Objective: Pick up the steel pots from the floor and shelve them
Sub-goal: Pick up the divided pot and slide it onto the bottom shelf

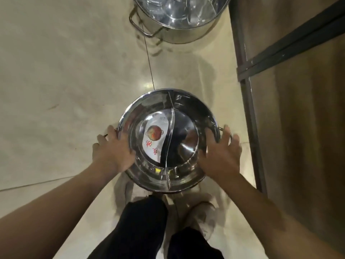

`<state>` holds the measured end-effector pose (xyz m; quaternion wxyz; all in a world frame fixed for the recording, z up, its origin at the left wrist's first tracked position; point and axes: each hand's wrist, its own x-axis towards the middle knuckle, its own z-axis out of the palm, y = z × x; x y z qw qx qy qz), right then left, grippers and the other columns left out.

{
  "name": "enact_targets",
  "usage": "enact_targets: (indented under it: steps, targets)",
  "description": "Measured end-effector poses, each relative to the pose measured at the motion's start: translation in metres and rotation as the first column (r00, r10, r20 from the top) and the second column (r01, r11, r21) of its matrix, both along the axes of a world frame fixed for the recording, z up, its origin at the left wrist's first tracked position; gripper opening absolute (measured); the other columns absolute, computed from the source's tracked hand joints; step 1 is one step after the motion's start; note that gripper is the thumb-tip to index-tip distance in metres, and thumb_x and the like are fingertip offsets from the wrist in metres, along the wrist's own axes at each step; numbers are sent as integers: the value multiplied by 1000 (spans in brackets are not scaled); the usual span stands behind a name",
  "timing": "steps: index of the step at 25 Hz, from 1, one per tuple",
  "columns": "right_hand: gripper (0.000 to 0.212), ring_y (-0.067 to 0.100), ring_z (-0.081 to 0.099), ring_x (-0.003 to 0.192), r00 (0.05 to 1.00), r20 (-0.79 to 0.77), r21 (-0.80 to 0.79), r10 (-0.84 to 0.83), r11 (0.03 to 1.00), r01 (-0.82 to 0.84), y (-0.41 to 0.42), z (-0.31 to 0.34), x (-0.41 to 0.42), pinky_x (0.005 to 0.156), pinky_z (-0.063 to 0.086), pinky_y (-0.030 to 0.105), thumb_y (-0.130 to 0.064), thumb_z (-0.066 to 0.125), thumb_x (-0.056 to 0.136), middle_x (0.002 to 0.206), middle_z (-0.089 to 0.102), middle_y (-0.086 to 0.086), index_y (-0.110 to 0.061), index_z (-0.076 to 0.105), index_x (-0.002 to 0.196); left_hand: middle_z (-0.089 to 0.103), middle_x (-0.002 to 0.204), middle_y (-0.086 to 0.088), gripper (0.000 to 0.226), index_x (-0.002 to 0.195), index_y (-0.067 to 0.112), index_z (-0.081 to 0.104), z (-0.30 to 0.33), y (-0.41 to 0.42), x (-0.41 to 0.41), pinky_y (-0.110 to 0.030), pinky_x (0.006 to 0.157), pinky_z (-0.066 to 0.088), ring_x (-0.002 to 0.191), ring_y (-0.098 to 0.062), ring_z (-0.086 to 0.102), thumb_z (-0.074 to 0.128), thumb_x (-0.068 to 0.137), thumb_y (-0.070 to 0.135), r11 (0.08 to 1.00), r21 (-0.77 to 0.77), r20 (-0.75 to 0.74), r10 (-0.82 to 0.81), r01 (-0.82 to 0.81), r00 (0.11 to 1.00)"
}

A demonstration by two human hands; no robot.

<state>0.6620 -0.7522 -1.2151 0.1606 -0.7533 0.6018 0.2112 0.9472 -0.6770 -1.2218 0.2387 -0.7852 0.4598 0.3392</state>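
Spread-fingered left hand [112, 146] and right hand [222, 152] flank a divided steel pot [186, 109] on the floor [56, 71]; a second pot [179, 19] waits, neither shelved.

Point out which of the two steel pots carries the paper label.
The near pot, between the left hand and right hand: a white label with a red picture lies inside it. The far pot at the top edge shows none.

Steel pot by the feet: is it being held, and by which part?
Nothing gripped: left hand and right hand lie open beside the steel pot, at its side handles, fingers spread.
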Motion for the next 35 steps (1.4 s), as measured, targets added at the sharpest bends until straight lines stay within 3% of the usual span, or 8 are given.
enact_targets:
  steps: [3,5,8,12,16,24,30,35]
  targets:
    - [83,58,38,133,1000,-19,-20,-4,1000,3,-34,-27,-6,99,41,70,-67,54,88,159,26,24,-37,15,156,11,157,-8,74,150,40,11,-14,1,-4,-66,102,37,137,-54,20,54,90,49,997,-41,-22,63,-64,998]
    - [85,47,57,110,993,49,-48,110,993,-108,-36,-39,-8,83,56,59,-62,58,90,146,46,23,-27,23,159,15,155,-8,71,147,44,16,-20,8,-4,-69,100,40,138,-53,16,58,89,44,986,-108,-59,120,-125,991]
    - [80,31,59,88,982,114,-52,151,988,-146,-30,-30,-14,72,58,46,-58,53,93,122,62,15,-17,30,157,27,147,-13,77,152,42,15,-11,13,2,-65,97,42,133,-51,25,60,90,36,951,-231,-155,174,-207,972]
    - [84,39,56,99,963,214,-18,162,987,-162,-39,26,-11,79,54,54,-61,52,94,125,59,18,-10,27,157,35,146,-16,85,159,30,11,40,9,3,-63,90,45,129,-48,34,61,91,39,926,-286,-74,236,-247,969]
    - [89,43,40,125,988,138,77,72,993,-84,-76,151,10,97,40,65,-69,51,88,141,43,13,-28,11,155,36,145,-12,81,156,36,15,155,-10,10,-60,90,43,129,-45,34,57,88,43,892,-335,-69,299,-304,952]
    - [92,47,39,124,967,203,-156,157,980,-126,-155,474,104,91,40,66,-67,52,86,142,42,16,-22,14,156,40,141,-15,70,149,31,26,485,-67,93,-62,91,41,126,-47,36,53,86,46,773,-533,-75,362,-344,929]
    - [91,48,39,128,929,306,-221,209,965,-144,-141,730,157,97,39,66,-78,48,81,140,46,18,-25,26,153,45,139,-21,69,148,24,35,739,-39,131,-60,98,39,129,-49,38,50,90,57,706,-623,6,435,-337,900]
    - [82,45,50,122,866,325,-300,380,910,-286,-120,869,193,99,44,60,-74,44,86,131,55,19,-16,39,143,53,131,-23,78,143,22,46,865,14,168,-59,105,38,125,-47,46,36,86,75,637,-715,29,438,-287,898]
